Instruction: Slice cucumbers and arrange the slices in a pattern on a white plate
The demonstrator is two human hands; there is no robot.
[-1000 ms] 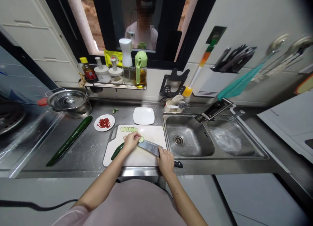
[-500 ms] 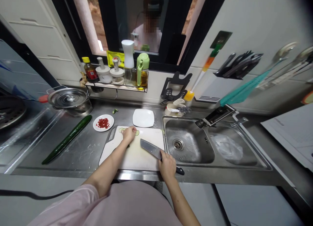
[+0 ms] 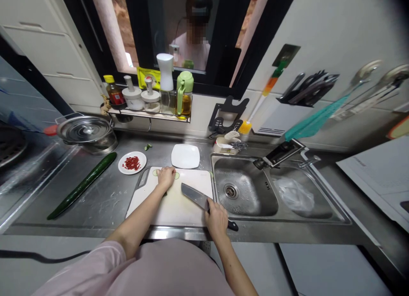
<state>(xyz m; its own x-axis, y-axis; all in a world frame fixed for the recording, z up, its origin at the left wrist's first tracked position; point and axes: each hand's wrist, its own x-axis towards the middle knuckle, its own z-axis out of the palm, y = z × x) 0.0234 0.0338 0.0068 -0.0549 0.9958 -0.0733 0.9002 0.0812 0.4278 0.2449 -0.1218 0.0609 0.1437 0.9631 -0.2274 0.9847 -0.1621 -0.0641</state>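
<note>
Over the board (image 3: pixel 187 210), knife (image 3: pixel 193 195) in right hand (image 3: pixel 217 219), left hand (image 3: pixel 166 177) at slices (image 3: pixel 177 175), grip unclear

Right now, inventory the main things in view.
Knife: 1, grey, right hand
Cutting board: 1, white, counter
Cucumber slices: 2 visible, pale green, board
Whole cucumber: 1, green, counter's left
Round plate: 1, white, left of board
Pieces: many, red, round plate
Square plate: 1, white, behind board
Lidded pot: 1, silver, back left
Containers: 5, mixed, shelf
Sink basins: 2, silver, right
Left hand: 1, bare, by slices
Right hand: 1, bare, on knife
</note>
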